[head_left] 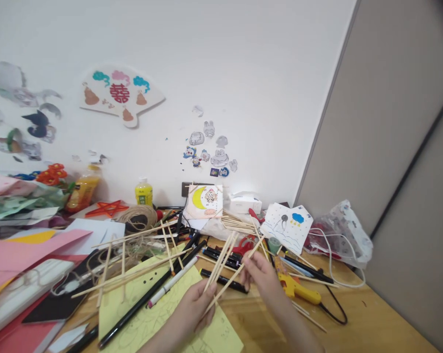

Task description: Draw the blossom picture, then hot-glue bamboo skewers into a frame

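Note:
In my left hand (194,306) is a small bunch of thin wooden sticks (222,260), their upper ends pointing up and to the right. My right hand (261,274) pinches one wooden stick (231,280) near its upper end; the lower end of that stick reaches to the fingers of my left hand. Below the hands lies a yellow sheet (133,314) with pencil drawings. A black marker (225,280) rests on the table just behind the sticks, and red-handled scissors (245,243) lie farther back.
At right is a yellow glue gun (298,289) with a black cord. Joined stick frames (124,274) and a white-barrelled marker (173,282) lie left. Behind are a twine roll (136,215), a moon picture (206,201), a stick pile (239,223) and bottles (144,192). A wall closes the back.

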### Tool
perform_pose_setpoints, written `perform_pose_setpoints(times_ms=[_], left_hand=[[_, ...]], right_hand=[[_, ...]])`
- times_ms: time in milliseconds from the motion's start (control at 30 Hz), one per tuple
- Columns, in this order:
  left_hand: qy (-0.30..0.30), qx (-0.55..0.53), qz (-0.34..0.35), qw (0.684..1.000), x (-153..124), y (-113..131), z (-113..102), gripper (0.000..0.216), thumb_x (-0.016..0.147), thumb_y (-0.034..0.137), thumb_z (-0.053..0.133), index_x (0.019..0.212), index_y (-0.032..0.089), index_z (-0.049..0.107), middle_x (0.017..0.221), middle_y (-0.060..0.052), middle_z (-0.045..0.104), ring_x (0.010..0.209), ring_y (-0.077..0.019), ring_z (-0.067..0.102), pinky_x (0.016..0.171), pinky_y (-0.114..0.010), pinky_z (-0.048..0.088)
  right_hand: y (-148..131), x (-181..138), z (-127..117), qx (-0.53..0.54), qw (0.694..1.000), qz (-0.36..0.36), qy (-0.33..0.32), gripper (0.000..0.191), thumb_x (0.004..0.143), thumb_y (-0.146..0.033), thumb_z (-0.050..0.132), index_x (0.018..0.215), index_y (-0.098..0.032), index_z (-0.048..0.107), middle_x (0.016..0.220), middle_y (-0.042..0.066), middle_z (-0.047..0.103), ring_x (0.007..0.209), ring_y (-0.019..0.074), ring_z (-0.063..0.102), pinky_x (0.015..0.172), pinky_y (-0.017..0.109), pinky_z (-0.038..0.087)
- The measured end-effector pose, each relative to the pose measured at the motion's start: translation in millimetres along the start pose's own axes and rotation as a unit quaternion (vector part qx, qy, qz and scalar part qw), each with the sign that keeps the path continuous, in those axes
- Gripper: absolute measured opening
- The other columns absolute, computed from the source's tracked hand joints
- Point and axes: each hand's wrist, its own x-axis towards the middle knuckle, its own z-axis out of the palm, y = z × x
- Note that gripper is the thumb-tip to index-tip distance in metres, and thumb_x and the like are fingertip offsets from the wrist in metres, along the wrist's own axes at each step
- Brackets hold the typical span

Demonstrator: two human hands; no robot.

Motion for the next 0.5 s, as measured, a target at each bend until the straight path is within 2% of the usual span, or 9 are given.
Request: perform_pose_setpoints(times_ms=[67, 167, 233, 300, 400, 500], left_hand=[[0.049, -0.013, -0.014, 0.999, 2.2, -3.3, -0.3, 0.062, 0.064, 0.082, 0.042, 0.072, 0.021, 0.043, 0.039, 0.010, 0.041, 0.029, -0.0041, 0.020, 0.033, -0.020, 0.011], [0.096, -0.013, -0.019, 0.995, 5.0, -3.7, -3.7, 0.069, 0.056, 0.088, 0.039, 0.072, 0.021, 0.043, 0.037, 0.011, 0.040, 0.027, -0.0046, 0.022, 0.031, -0.019, 0.013], [0.109, -0.018, -0.020, 0.994, 6.8, -2.9, -5.8, 0.071, 0.052, 0.090, 0.039, 0.070, 0.021, 0.043, 0.036, 0.011, 0.039, 0.027, -0.0044, 0.022, 0.031, -0.019, 0.014], [0.111, -0.027, -0.015, 0.993, 9.0, -3.5, -7.3, 0.071, 0.051, 0.091, 0.040, 0.069, 0.021, 0.043, 0.035, 0.011, 0.038, 0.027, -0.0044, 0.022, 0.031, -0.019, 0.015], [0.110, -0.037, -0.003, 0.993, 13.3, -7.2, -9.0, 0.072, 0.051, 0.091, 0.038, 0.069, 0.022, 0.043, 0.034, 0.010, 0.039, 0.025, -0.0047, 0.022, 0.030, -0.019, 0.013], [0.112, -0.040, 0.002, 0.993, 16.6, -10.7, -10.8, 0.074, 0.050, 0.093, 0.035, 0.068, 0.022, 0.043, 0.034, 0.010, 0.038, 0.024, -0.0049, 0.021, 0.029, -0.020, 0.012]], right_hand=[[-20.0, 8.2, -15.1, -0.005, 0.997, -0.041, 0.062, 0.043, 0.071, -0.061, 0.061, 0.070, -0.020, 0.049, 0.049, -0.004, 0.055, 0.041, 0.0099, 0.047, 0.042, 0.022, 0.036], [-46.7, 34.4, -40.7, 0.005, 0.972, -0.139, 0.188, 0.031, 0.078, -0.050, 0.057, 0.075, -0.020, 0.049, 0.053, -0.005, 0.055, 0.046, 0.0100, 0.049, 0.047, 0.022, 0.040], [-53.0, 61.4, -51.7, -0.066, 0.956, -0.150, 0.242, 0.023, 0.083, -0.042, 0.051, 0.079, -0.020, 0.049, 0.059, -0.003, 0.058, 0.053, 0.0107, 0.054, 0.054, 0.022, 0.045], [-47.5, 92.0, -52.7, -0.103, 0.956, -0.123, 0.245, 0.017, 0.086, -0.033, 0.050, 0.083, -0.017, 0.052, 0.068, 0.000, 0.062, 0.056, 0.0107, 0.056, 0.057, 0.023, 0.047], [-26.0, 131.8, -36.4, -0.158, 0.962, -0.064, 0.215, 0.021, 0.091, -0.029, 0.048, 0.086, -0.011, 0.057, 0.070, 0.003, 0.063, 0.055, 0.0118, 0.058, 0.054, 0.026, 0.049], [-7.2, 152.6, -13.6, -0.225, 0.955, -0.057, 0.185, 0.022, 0.091, -0.031, 0.054, 0.104, -0.013, 0.058, 0.094, 0.004, 0.063, 0.073, 0.0136, 0.062, 0.064, 0.030, 0.053]])
